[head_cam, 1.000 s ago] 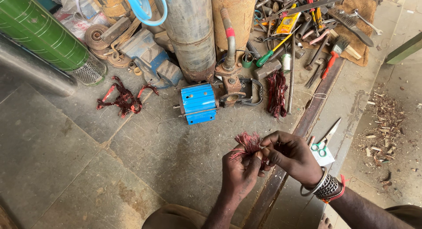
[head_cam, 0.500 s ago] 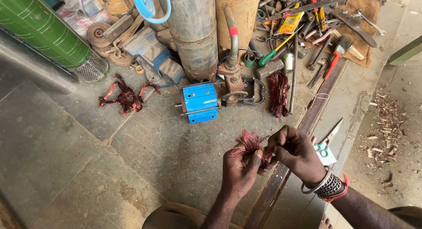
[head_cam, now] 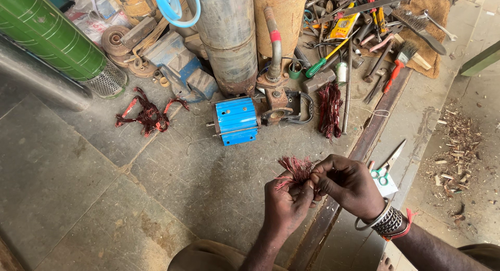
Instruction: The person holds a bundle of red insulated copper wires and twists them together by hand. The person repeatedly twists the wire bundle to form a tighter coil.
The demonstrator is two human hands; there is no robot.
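We are pinching a light, springy tuft of red wire [head_cam: 298, 169] between left hand [head_cam: 284, 206] and right hand [head_cam: 349, 185], just below the blue motor housing [head_cam: 235, 121], gripping its gathered base

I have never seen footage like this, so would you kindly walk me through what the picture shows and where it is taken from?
No machine is at work here: a person uses two bare hands, and a camera worn on the head looks down at them. The left hand and the right hand together pinch a small tuft of reddish wire. They work above a grey stone floor. On it lie a blue motor housing, two more bundles of red wire, and scissors to the right. Further back stand rusty metal cylinders and a heap of hand tools.
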